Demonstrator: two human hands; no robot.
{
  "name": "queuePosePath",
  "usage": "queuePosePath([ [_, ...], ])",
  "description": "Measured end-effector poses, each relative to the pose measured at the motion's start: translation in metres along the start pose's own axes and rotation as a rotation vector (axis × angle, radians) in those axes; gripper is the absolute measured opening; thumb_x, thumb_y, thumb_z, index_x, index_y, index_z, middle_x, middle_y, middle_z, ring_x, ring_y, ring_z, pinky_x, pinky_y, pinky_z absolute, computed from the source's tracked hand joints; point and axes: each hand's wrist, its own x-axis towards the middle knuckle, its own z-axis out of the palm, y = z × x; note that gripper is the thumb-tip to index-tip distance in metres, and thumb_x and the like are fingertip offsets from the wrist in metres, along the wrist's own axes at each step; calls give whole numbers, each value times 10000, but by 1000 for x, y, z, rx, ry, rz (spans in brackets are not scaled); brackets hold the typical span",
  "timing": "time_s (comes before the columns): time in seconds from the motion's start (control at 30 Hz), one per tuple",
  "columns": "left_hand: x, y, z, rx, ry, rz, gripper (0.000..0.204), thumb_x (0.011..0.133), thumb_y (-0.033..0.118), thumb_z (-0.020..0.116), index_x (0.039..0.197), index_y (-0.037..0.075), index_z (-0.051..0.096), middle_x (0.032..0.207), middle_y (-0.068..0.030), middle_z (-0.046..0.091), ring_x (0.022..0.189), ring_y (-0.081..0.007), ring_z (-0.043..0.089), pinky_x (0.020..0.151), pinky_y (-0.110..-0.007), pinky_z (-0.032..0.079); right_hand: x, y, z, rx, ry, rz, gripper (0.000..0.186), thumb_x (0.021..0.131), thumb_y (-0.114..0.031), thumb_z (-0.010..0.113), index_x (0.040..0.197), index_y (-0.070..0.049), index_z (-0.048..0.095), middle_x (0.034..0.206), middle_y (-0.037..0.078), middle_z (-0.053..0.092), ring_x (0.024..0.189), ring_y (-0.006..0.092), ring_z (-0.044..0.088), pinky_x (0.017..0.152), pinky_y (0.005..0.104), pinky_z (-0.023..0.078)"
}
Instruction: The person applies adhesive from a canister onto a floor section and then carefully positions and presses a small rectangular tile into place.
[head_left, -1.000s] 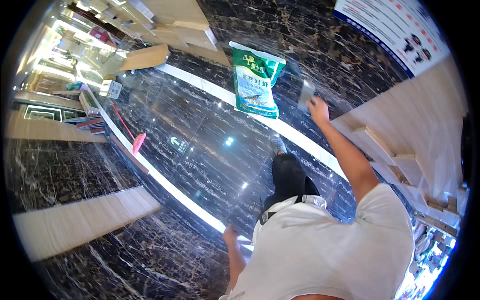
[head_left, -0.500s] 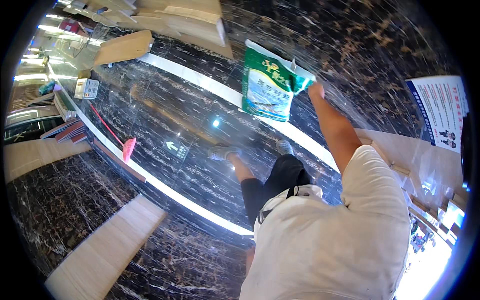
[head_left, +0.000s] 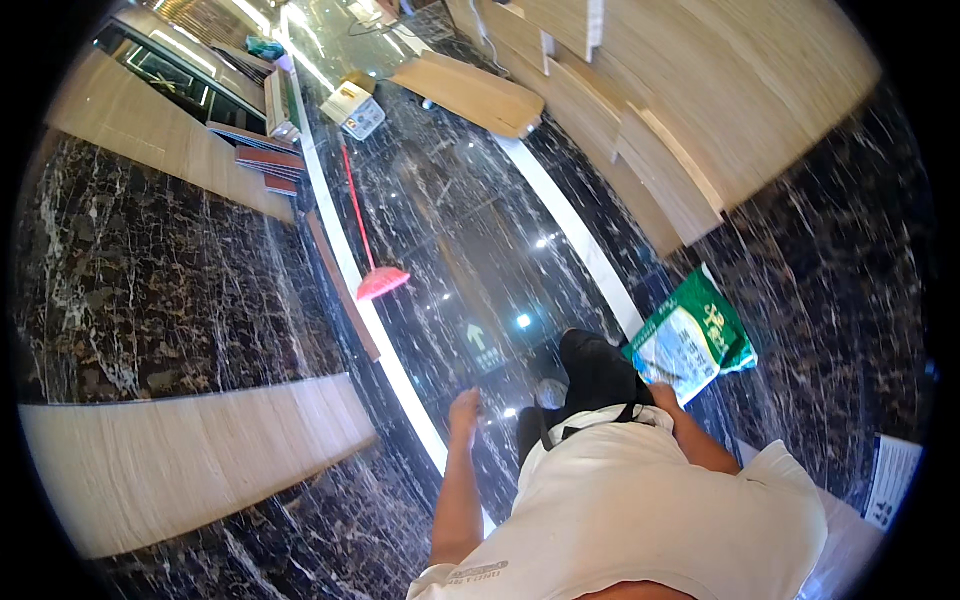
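Note:
My left hand (head_left: 466, 408) hangs out in front on the left, over the dark marble floor. Its fingers are loosely bent, the thumb a little apart, and nothing shows in it. On the right, low beside my hip, is my right hand (head_left: 662, 394). It overlaps the lower edge of a green and white printed bag (head_left: 706, 325), whose right corner is crumpled. The fingers are partly hidden, so whether they grip the bag cannot be made out. The bag lies tilted in view, just right of the white floor strip.
Wood-look panels (head_left: 680, 205) stand at the upper right, with a tan board (head_left: 470, 90) beside them. Ahead on the left lie a pink broom or dustpan-like tool (head_left: 385, 282) with a red handle, a white box (head_left: 355, 112) and stacked brown slats (head_left: 268, 165). A green lit arrow (head_left: 476, 336) marks the floor.
My view has turned to the right. My right arm, stretched out to the bag's corner before, is drawn back to my side. My left hand has come into view.

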Motion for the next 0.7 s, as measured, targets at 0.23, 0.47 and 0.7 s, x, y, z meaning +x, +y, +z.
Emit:
queuePosePath([
  [0.23,146,218,67,-119,-329,57,264,1034,313,628,978,60,683,810,-17,648,707,-132,630,662,-302,527,369,-255,-170,1338,-471,434,433,1043,-384,594,1216,3,680,1141,157,737,1035,229,709,926,353,559],
  [0.47,234,382,46,-77,-516,57,312,1053,326,591,1087,36,699,912,-39,673,844,-145,645,774,-302,528,608,-416,-207,1552,-748,348,304,1057,-287,562,1079,-1,662,874,97,686,745,209,671,629,316,524],
  [0.7,323,581,-106,307,-116,356,212,999,216,630,1039,30,724,902,-109,715,855,-184,686,792,-351,536,864,-465,-245,1667,-467,536,234,1055,-259,566,1035,-26,576,867,101,652,694,215,670,644,408,622],
])
